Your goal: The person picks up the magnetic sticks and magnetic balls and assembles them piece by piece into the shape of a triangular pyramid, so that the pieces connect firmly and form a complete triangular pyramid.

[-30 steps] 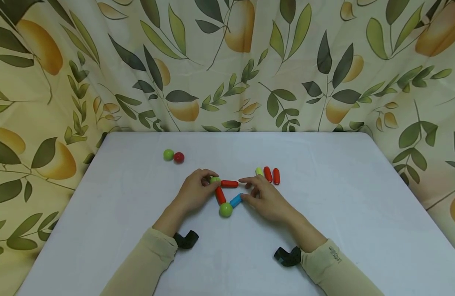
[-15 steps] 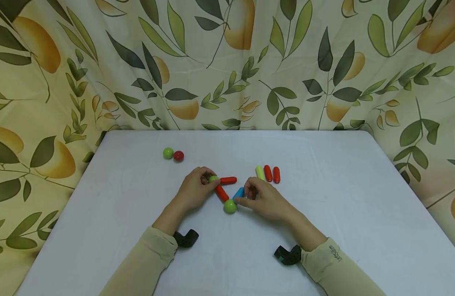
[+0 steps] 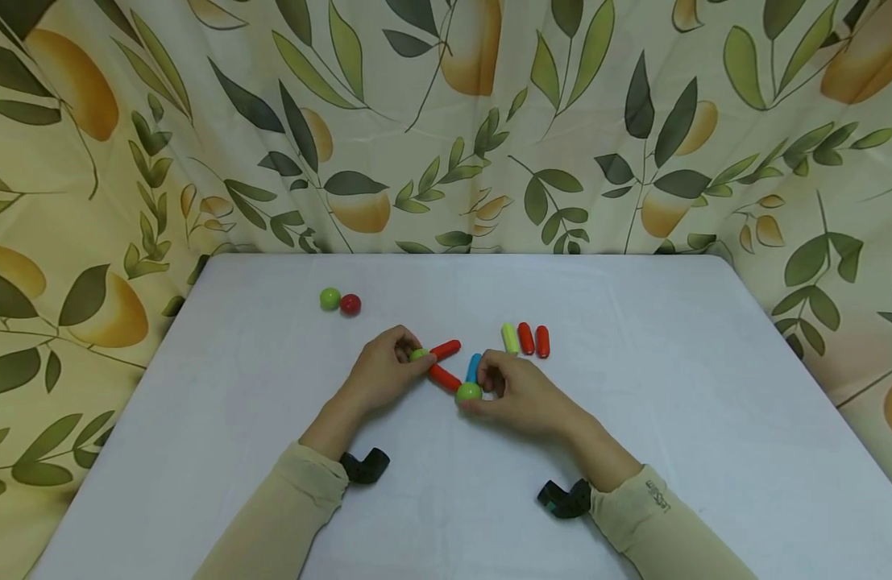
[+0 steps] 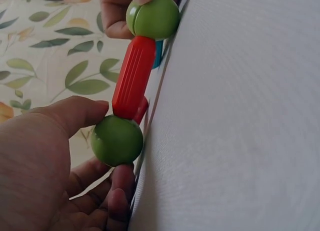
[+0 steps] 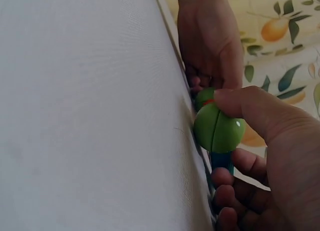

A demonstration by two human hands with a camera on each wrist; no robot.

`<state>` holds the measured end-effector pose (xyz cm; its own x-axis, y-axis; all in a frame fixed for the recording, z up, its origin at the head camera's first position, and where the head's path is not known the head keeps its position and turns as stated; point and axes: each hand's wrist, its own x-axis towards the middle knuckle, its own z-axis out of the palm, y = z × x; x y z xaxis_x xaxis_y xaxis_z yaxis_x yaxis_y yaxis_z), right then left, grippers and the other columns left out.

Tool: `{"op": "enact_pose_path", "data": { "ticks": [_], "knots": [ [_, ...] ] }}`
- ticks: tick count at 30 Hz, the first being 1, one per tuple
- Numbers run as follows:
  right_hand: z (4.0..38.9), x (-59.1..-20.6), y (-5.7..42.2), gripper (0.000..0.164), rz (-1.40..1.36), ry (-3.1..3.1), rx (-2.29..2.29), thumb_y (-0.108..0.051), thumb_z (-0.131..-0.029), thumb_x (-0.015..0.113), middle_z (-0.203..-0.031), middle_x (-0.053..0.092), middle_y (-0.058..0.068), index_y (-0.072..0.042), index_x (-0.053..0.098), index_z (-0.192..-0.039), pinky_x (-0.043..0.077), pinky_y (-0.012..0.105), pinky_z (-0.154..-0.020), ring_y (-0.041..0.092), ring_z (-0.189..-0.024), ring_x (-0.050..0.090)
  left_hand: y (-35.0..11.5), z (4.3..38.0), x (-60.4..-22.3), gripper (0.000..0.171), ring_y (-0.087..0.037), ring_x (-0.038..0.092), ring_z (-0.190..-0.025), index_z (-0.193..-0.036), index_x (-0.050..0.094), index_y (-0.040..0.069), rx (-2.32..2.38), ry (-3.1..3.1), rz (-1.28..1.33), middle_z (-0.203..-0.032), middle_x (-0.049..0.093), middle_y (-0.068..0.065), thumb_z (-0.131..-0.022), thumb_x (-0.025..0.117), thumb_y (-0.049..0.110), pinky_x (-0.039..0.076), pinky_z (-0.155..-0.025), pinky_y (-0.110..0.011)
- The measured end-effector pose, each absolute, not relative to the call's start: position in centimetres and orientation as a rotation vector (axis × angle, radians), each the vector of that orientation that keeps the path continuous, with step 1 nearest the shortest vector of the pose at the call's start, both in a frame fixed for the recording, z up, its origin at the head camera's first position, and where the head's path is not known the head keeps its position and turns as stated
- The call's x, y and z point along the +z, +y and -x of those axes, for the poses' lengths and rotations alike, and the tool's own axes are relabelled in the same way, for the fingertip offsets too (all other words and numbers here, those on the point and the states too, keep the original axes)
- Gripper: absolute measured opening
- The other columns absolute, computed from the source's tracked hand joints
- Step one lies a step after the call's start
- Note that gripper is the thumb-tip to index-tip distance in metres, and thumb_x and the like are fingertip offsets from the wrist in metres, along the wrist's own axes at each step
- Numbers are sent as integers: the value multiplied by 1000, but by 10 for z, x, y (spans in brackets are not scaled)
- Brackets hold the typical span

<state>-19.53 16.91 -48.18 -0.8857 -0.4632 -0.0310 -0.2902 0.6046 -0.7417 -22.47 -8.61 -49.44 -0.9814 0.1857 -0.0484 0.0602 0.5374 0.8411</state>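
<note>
My left hand (image 3: 387,364) pinches a green ball (image 4: 117,140) between thumb and fingers. Two red ribbed rods stick out from that ball; one red rod (image 4: 134,77) links it to a second green ball (image 5: 219,127). At this second ball is my right hand (image 3: 527,395), thumb on the ball and fingertips by the short blue rod (image 3: 474,368) joined to it. The other red rod (image 3: 446,350) points away to the upper right, its far end free. The joined pieces lie low at the white tabletop, and fingers partly cover both balls.
A loose green ball (image 3: 330,299) and a red ball (image 3: 350,304) sit side by side at the back left. Beyond my right hand lie a yellow-green rod (image 3: 510,338) and two red rods (image 3: 526,338). A leaf-and-fruit patterned curtain (image 3: 446,161) hangs behind the table.
The second green ball has swung right and slightly away, turning the red rods and blue rod with it. My right hand has shifted from the blue rod's end onto that ball.
</note>
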Motion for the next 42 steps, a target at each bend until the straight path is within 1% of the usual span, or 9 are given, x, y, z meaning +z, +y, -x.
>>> {"op": "enact_pose_path", "data": {
  "ticks": [6,11,13,16,19,24,27,33,42],
  "knots": [
    [199,-483,173,31,627,2587,-1200,-23,-87,82,-87,61,1,-21,59,-107,50,26,-68,17,-78,59,-86,223,-493,24,-19,57,-81,-98,65,20,1412,2638,-182,-85,62,-2,-94,74,42,45,-69,-33],
    [200,-483,174,32,601,2567,-1211,-18,-88,80,-88,61,1,-19,58,-112,51,27,-69,19,-80,59,-86,224,-494,26,-19,56,-77,-89,65,18,1345,2690,-226,-79,61,-2,-96,72,42,45,-67,-32],
    [200,-484,174,33,593,2562,-1219,-17,-88,79,-90,61,1,-18,57,-113,52,27,-69,19,-80,59,-85,225,-494,25,-19,56,-78,-89,65,18,1342,2706,-238,-79,61,-2,-98,71,40,45,-68,-32],
    [199,-484,175,34,569,2564,-1228,-22,-88,81,-90,60,2,-19,57,-113,51,27,-68,19,-80,58,-86,227,-494,20,-18,58,-83,-96,66,19,1384,2711,-218,-87,63,0,-99,69,39,48,-71,-32],
    [198,-484,175,35,554,2564,-1244,-28,-89,83,-88,60,2,-21,58,-113,49,27,-67,19,-80,57,-94,232,-489,20,-19,59,-86,-113,64,21,1467,2746,-132,-96,62,0,-101,66,36,49,-73,-33],
    [200,-485,175,33,546,2569,-1251,-29,-89,82,-87,60,0,-22,58,-112,48,27,-68,19,-81,58,-120,242,-484,49,-22,54,-79,-145,49,16,1553,2887,152,-97,56,-4,-100,63,29,43,-71,-35],
    [202,-485,175,32,554,2571,-1245,-26,-89,82,-87,60,-1,-21,58,-111,49,26,-67,18,-80,59,-133,246,-485,61,-23,52,-81,-154,41,14,1519,2918,264,-95,55,-4,-99,62,28,41,-73,-34],
    [204,-485,174,31,608,2561,-1263,-19,-88,80,-85,60,-1,-20,59,-111,49,26,-66,18,-78,59,-145,250,-490,69,-24,50,-78,-160,35,11,1424,2958,251,-89,52,-5,-98,60,27,39,-71,-35],
    [203,-486,177,32,576,2556,-1244,-21,-88,80,-87,62,0,-18,59,-112,49,26,-67,17,-79,58,-141,251,-492,61,-23,46,-72,-155,44,14,1374,2958,232,-84,50,-5,-97,59,26,37,-66,-36]
  ]
}}
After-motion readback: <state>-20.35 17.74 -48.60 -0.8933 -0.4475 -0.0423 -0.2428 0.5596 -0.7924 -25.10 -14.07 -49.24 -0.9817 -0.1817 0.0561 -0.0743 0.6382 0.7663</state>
